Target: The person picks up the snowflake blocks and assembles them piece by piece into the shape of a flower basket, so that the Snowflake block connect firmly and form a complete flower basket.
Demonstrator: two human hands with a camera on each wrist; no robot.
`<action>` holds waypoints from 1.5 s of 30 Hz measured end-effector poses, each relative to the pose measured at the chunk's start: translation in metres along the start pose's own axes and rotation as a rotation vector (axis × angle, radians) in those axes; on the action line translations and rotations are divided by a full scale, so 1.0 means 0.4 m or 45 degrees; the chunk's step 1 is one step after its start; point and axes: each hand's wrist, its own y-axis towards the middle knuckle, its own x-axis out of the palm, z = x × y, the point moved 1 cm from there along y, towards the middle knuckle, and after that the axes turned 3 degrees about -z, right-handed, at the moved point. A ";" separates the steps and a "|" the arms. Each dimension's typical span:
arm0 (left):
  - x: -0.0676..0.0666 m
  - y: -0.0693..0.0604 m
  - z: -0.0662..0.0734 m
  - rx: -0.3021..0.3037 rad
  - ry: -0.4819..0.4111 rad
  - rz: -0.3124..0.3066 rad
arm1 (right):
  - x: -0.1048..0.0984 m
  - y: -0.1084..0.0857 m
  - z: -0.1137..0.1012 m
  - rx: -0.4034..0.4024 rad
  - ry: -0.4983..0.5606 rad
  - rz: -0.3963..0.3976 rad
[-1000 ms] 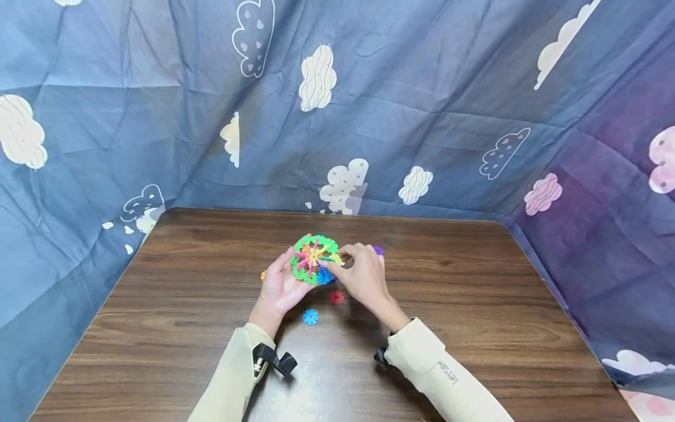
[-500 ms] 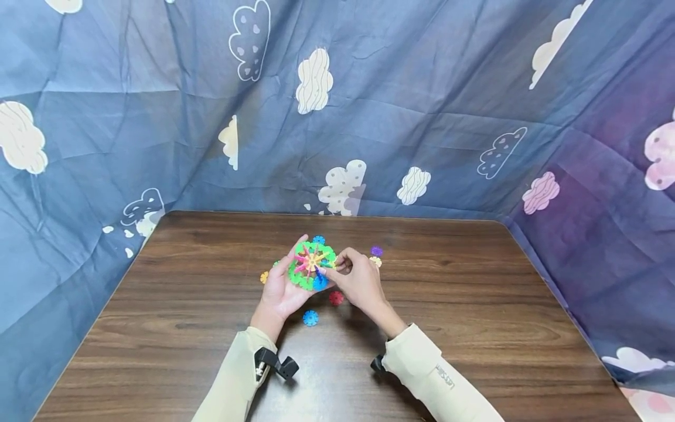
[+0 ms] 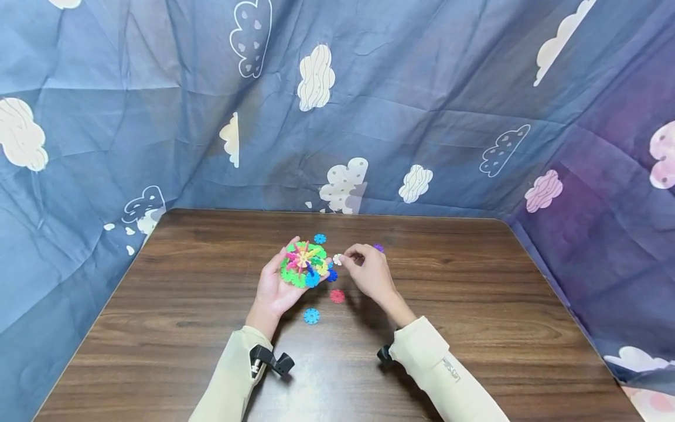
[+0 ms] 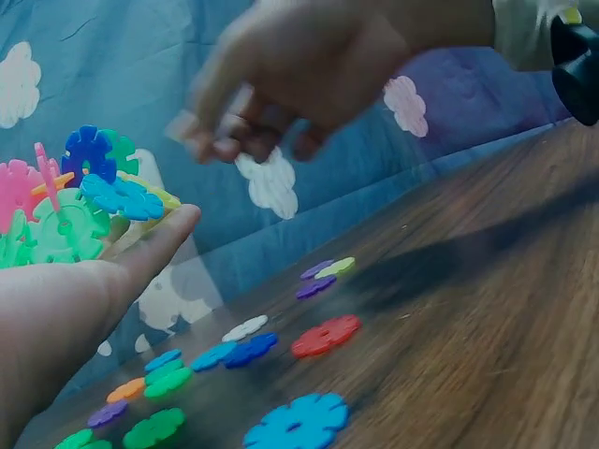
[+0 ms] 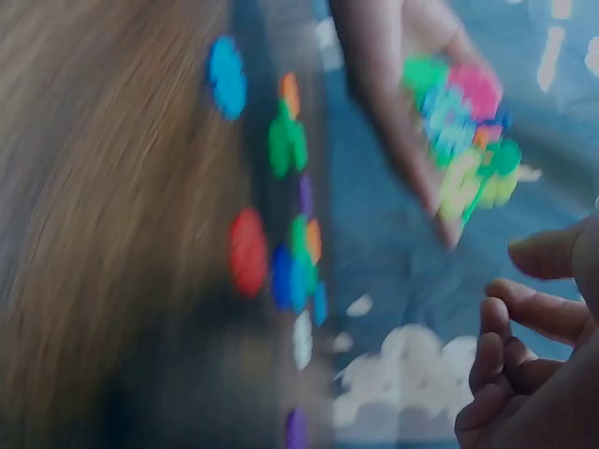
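A colourful wheel of interlocking flower discs (image 3: 304, 264), mostly green with pink, yellow and blue pieces, rests on the upturned palm of the left hand (image 3: 274, 290). That hand's straight fingers reach under the wheel in the left wrist view. To the right of the wheel is the right hand (image 3: 369, 275), its fingers loosely bent. Seen from the right wrist, the right hand (image 5: 538, 337) has its thumb apart from its fingers and nothing between them. A white disc (image 5: 302, 340) lies on the table there; in the head view it appears beside the right fingertips.
Loose discs lie on the wooden table (image 3: 474, 305): a red one (image 3: 337, 296), a light blue one (image 3: 312, 316), another blue one (image 3: 320, 238) and a purple one (image 3: 378, 248). Green and orange discs (image 4: 125, 390) also show in the left wrist view. Cloud-patterned cloth hangs behind.
The left hand has moved slightly left with the wheel. The right hand has come away from the wheel's right edge, leaving a gap where the white disc shows.
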 end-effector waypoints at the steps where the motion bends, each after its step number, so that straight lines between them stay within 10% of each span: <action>1: -0.002 -0.001 0.004 0.002 -0.006 0.002 | 0.005 0.005 0.015 0.029 -0.041 -0.043; 7: -0.011 -0.010 0.018 0.008 -0.058 -0.009 | 0.084 0.037 0.085 0.063 -0.381 -0.385; 15: -0.014 -0.010 0.010 -0.002 -0.091 -0.042 | 0.123 0.060 0.064 0.147 -0.503 -0.448; 19: -0.016 -0.009 0.009 0.003 -0.117 -0.025 | 0.112 0.058 0.068 0.197 -0.328 -0.413; 23: -0.018 -0.007 0.006 -0.002 -0.122 -0.005 | 0.068 0.049 0.074 0.263 0.211 -0.397; 29: -0.021 -0.001 0.003 0.019 -0.086 -0.030 | 0.001 0.018 0.014 0.414 0.955 -0.739; 33: -0.021 0.004 -0.004 0.049 -0.046 -0.055 | 0.008 -0.001 -0.025 0.374 0.976 -0.858; 45: -0.024 0.005 -0.017 0.148 0.075 0.012 | 0.066 -0.015 -0.043 0.480 0.930 -0.621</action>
